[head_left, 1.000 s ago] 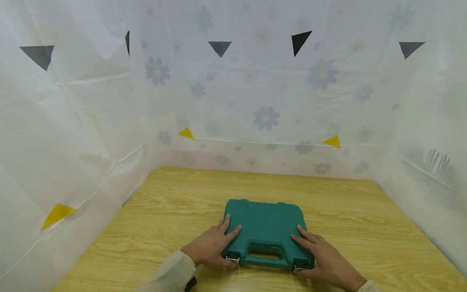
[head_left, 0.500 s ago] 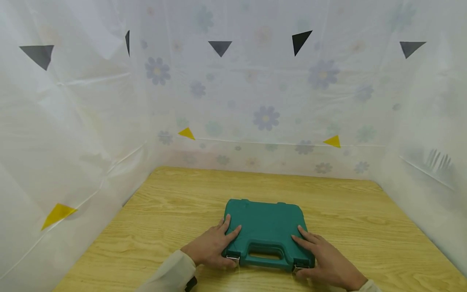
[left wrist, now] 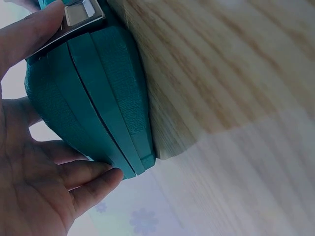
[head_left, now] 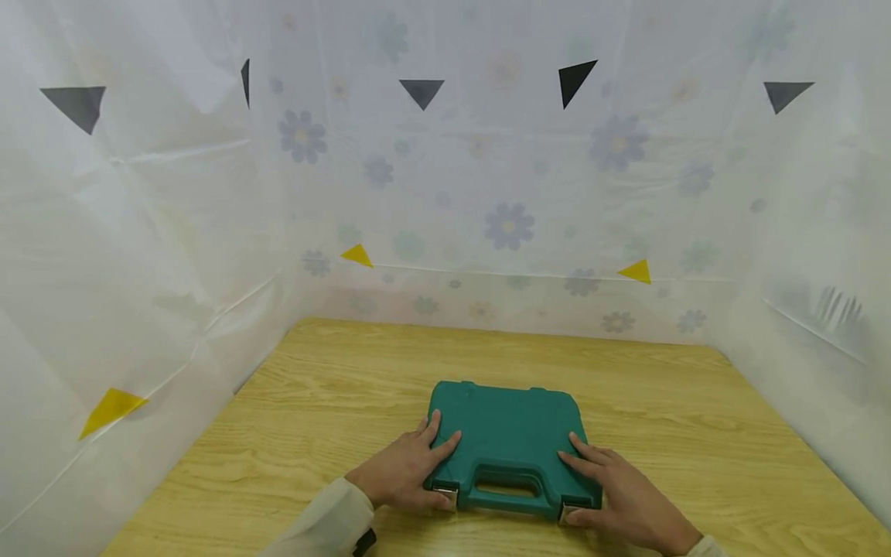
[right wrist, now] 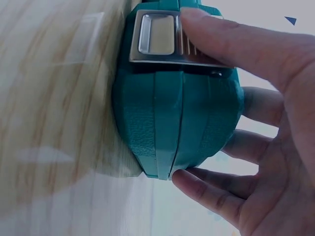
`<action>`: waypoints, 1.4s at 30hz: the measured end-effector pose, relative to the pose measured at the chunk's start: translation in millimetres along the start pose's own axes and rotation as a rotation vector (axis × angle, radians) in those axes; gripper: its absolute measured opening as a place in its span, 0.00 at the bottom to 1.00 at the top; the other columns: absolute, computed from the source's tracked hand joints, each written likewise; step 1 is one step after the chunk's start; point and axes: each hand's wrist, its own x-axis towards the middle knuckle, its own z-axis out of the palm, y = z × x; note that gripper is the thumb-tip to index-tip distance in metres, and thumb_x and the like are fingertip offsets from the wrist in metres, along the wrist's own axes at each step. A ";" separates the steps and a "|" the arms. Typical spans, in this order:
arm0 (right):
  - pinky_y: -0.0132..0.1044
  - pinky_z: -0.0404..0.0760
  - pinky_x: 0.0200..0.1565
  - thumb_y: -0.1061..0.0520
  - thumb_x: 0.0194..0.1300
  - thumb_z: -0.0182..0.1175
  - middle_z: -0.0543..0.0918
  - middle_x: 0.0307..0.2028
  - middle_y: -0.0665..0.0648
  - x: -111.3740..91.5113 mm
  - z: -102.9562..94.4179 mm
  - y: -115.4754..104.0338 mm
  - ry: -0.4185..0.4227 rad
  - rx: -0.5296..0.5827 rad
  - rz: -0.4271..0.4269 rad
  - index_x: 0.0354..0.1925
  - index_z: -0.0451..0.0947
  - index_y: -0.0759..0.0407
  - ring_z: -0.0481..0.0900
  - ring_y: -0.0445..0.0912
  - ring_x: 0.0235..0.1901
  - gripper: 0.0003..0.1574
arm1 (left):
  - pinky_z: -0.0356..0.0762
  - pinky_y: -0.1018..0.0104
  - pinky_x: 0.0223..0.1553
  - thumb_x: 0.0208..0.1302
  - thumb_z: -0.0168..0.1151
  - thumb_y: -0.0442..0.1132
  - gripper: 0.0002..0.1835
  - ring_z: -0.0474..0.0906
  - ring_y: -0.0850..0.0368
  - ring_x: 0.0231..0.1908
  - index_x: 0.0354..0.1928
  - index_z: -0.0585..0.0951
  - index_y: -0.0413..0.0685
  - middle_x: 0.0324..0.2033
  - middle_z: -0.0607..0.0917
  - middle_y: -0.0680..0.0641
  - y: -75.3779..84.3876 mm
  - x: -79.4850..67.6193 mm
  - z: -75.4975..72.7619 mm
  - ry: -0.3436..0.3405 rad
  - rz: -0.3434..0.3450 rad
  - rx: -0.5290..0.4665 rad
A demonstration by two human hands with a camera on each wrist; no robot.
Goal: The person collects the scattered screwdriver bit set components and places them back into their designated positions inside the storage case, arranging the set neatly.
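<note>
A closed teal plastic carrying case (head_left: 511,425) lies flat on the table, its handle side toward me. My left hand (head_left: 402,470) holds the case's left front corner, fingers spread over the lid and side. The thumb of that hand presses on the left metal latch (left wrist: 78,14). At the opposite corner my right hand (head_left: 629,495) grips the case the same way, with its thumb on the upper part of the right metal latch (right wrist: 160,34). A thin seam runs between lid and base in both wrist views. The case's contents are hidden.
The wood-grain table (head_left: 334,379) extends around the case on all sides. White translucent sheeting (head_left: 445,178) with flower prints and dark and yellow triangles encloses the back and both sides.
Both thumbs have shifted slightly at the latches, and more of the metal latch plates shows in the head view. The case and the other fingers stay nearly where they were.
</note>
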 end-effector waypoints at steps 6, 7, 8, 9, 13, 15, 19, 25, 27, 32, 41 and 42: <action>0.61 0.69 0.46 0.29 0.51 0.55 0.60 0.65 0.67 0.2 -0.1 -0.1 0.006 0.001 0.005 0.61 0.67 0.59 0.63 0.67 0.57 0.49 | 0.64 0.50 0.57 0.54 0.51 0.69 0.47 0.52 0.36 0.64 0.71 0.51 0.54 0.67 0.47 0.32 0.4 0.3 -1.1 0.005 0.000 0.008; 0.61 0.69 0.46 0.29 0.51 0.55 0.59 0.65 0.67 0.3 -0.3 -0.2 0.003 0.004 0.009 0.61 0.67 0.59 0.63 0.67 0.57 0.49 | 0.64 0.50 0.57 0.54 0.51 0.69 0.47 0.52 0.36 0.64 0.71 0.51 0.54 0.68 0.47 0.32 0.5 0.4 -1.3 0.005 -0.001 0.007; 0.60 0.69 0.46 0.28 0.51 0.55 0.59 0.65 0.67 0.3 -0.4 -0.3 0.000 0.005 0.011 0.61 0.67 0.59 0.63 0.67 0.57 0.50 | 0.64 0.50 0.57 0.54 0.51 0.69 0.47 0.52 0.36 0.64 0.71 0.51 0.54 0.68 0.47 0.32 0.6 0.5 -1.2 0.005 -0.001 0.008; 0.61 0.68 0.46 0.28 0.51 0.55 0.59 0.65 0.67 0.3 -0.4 -0.3 -0.001 0.010 0.013 0.61 0.67 0.59 0.63 0.67 0.57 0.50 | 0.64 0.50 0.57 0.54 0.51 0.69 0.47 0.52 0.36 0.64 0.71 0.51 0.54 0.68 0.47 0.32 0.7 0.6 -1.1 0.004 -0.003 0.008; 0.61 0.68 0.46 0.28 0.50 0.56 0.59 0.65 0.67 0.1 -0.2 -0.8 -0.008 0.014 0.014 0.61 0.67 0.59 0.63 0.68 0.57 0.50 | 0.65 0.50 0.56 0.54 0.51 0.69 0.47 0.52 0.36 0.64 0.71 0.51 0.54 0.68 0.47 0.32 1.1 0.0 -0.1 0.003 -0.004 0.005; 0.61 0.69 0.46 0.28 0.50 0.56 0.59 0.65 0.67 0.0 -0.2 -0.8 -0.006 0.014 0.013 0.61 0.67 0.59 0.63 0.68 0.57 0.50 | 0.65 0.50 0.56 0.54 0.51 0.69 0.47 0.52 0.36 0.64 0.71 0.51 0.54 0.68 0.47 0.32 1.1 -0.2 0.4 0.003 -0.005 0.002; 0.59 0.70 0.47 0.28 0.49 0.57 0.59 0.65 0.66 -0.2 -0.1 -1.1 -0.006 0.008 0.023 0.61 0.67 0.58 0.64 0.66 0.57 0.51 | 0.64 0.50 0.57 0.53 0.51 0.70 0.48 0.53 0.36 0.64 0.71 0.51 0.56 0.68 0.47 0.33 0.5 -0.3 1.5 0.005 -0.012 -0.006; 0.55 0.72 0.45 0.27 0.46 0.58 0.59 0.65 0.66 -0.3 -1.1 -1.2 -0.029 0.013 0.036 0.62 0.67 0.58 0.65 0.65 0.57 0.53 | 0.64 0.50 0.57 0.52 0.51 0.70 0.48 0.53 0.37 0.64 0.70 0.51 0.56 0.68 0.47 0.34 0.8 -0.2 2.2 0.006 -0.019 -0.004; 0.54 0.73 0.45 0.27 0.46 0.58 0.59 0.65 0.66 -0.1 -1.5 -1.6 -0.028 0.014 0.040 0.62 0.67 0.58 0.66 0.65 0.57 0.53 | 0.64 0.50 0.57 0.53 0.51 0.70 0.48 0.53 0.37 0.64 0.70 0.51 0.56 0.68 0.47 0.34 0.9 -0.3 1.9 0.006 -0.019 -0.003; 0.53 0.73 0.44 0.28 0.45 0.61 0.59 0.65 0.66 0.6 -1.8 -2.7 -0.017 0.017 0.044 0.61 0.68 0.58 0.66 0.65 0.56 0.53 | 0.64 0.50 0.57 0.53 0.51 0.70 0.48 0.53 0.37 0.64 0.71 0.51 0.56 0.68 0.47 0.33 1.1 0.1 1.2 0.006 -0.019 -0.006; 0.50 0.75 0.43 0.32 0.43 0.65 0.58 0.65 0.66 1.3 0.8 -2.4 -0.031 0.007 0.059 0.61 0.67 0.58 0.66 0.65 0.56 0.53 | 0.64 0.50 0.57 0.51 0.54 0.69 0.48 0.52 0.36 0.65 0.70 0.52 0.56 0.68 0.48 0.33 4.7 1.3 0.0 -0.004 -0.043 0.005; 0.50 0.75 0.43 0.32 0.43 0.65 0.58 0.65 0.66 1.3 0.7 -2.4 -0.032 0.008 0.058 0.61 0.67 0.58 0.67 0.65 0.56 0.53 | 0.64 0.50 0.57 0.51 0.54 0.69 0.48 0.52 0.36 0.64 0.70 0.52 0.56 0.68 0.48 0.33 5.2 1.4 -0.4 -0.004 -0.044 0.007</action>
